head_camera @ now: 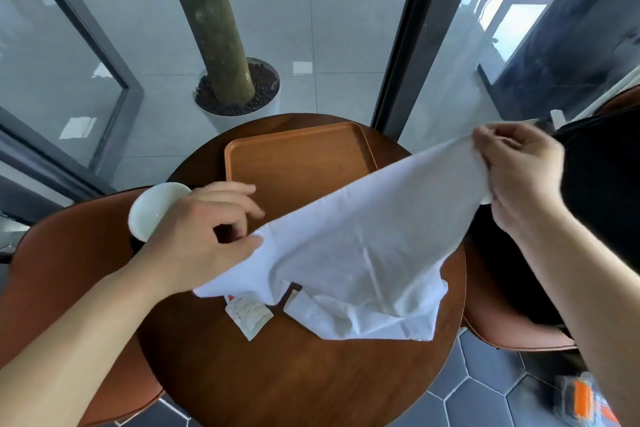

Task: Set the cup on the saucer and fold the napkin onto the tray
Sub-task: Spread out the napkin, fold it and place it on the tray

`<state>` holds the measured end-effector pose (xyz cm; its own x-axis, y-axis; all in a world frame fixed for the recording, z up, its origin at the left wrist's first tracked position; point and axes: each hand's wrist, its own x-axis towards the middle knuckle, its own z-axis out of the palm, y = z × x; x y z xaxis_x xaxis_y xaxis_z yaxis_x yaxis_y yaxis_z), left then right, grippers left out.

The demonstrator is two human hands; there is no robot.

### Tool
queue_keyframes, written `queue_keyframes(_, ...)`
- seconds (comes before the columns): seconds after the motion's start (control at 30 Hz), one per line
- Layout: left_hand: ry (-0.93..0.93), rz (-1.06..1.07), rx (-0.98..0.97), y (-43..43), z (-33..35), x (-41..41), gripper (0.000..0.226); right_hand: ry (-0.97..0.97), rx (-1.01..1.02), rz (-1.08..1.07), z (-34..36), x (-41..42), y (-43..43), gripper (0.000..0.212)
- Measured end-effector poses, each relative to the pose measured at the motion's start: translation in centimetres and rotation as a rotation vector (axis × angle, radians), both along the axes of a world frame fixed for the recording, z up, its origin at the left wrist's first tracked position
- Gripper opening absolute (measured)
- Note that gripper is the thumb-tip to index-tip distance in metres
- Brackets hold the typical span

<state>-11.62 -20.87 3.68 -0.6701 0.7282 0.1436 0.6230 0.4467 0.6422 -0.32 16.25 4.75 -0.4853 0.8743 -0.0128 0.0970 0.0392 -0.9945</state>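
Note:
A white cloth napkin (356, 246) hangs stretched over the round wooden table (294, 374). My left hand (204, 236) pinches its left corner between thumb and fingers. My right hand (519, 177) grips the opposite corner, raised higher at the right. The napkin's lower part rests crumpled on the table. An orange-brown wooden tray (294, 163) lies at the table's far side, partly behind the napkin. A white cup (152, 208) sits at the table's left edge, partly hidden by my left hand. I cannot make out a saucer.
A small paper packet (247, 314) lies on the table under the napkin's edge. Brown chairs stand at left (69, 253) and right (512, 329). A black item (602, 201) rests on the right chair. A potted tree trunk (221, 45) stands behind glass.

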Motion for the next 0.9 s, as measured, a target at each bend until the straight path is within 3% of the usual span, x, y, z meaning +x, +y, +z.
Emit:
queue_keyframes(0.13,-0.338,0.250,-0.035,0.2,-2.6,-0.9,0.020,-0.134,0.006,0.051,-2.6,-2.4,-0.7,0.012)
queue_keyframes(0.2,-0.517,0.314,-0.035,0.4,-3.5,-1.2,0.026,-0.150,0.024,0.069,-3.2,-3.2,-0.8,0.012)
queue_keyframes(0.27,-0.615,0.295,-0.216,0.3,-4.5,-1.4,0.062,-0.155,0.033,0.116,-3.4,-3.9,-0.8,0.012)
queue_keyframes(0.33,-0.514,0.180,-0.573,0.7,-5.9,-0.8,0.103,-0.179,0.056,0.210,-3.4,-4.3,-0.7,0.013)
queue_keyframes(0.37,-0.427,0.140,-0.688,1.1,-6.7,-0.3,0.106,-0.195,0.074,0.264,-3.4,-4.4,-0.6,0.014)
queue_keyframes(0.47,-0.103,0.227,-0.817,2.6,-8.1,1.2,0.072,-0.225,0.111,0.382,-3.3,-4.5,-0.4,0.014)
queue_keyframes(0.53,-0.001,0.306,-0.906,3.6,-8.2,1.8,0.056,-0.221,0.130,0.400,-3.3,-4.6,0.0,0.015)
queue_keyframes(0.67,-0.010,0.344,-0.926,4.8,-8.8,2.5,0.042,-0.189,0.130,0.421,-3.2,-4.6,0.4,0.016)
queue_keyframes(0.83,-0.046,0.399,-0.835,4.6,-9.3,2.6,0.007,-0.187,0.110,0.446,-3.6,-4.7,0.5,0.018)
queue_keyframes(0.9,-0.059,0.445,-0.751,4.1,-8.8,2.4,0.010,-0.173,0.117,0.443,-3.6,-4.8,0.7,0.017)
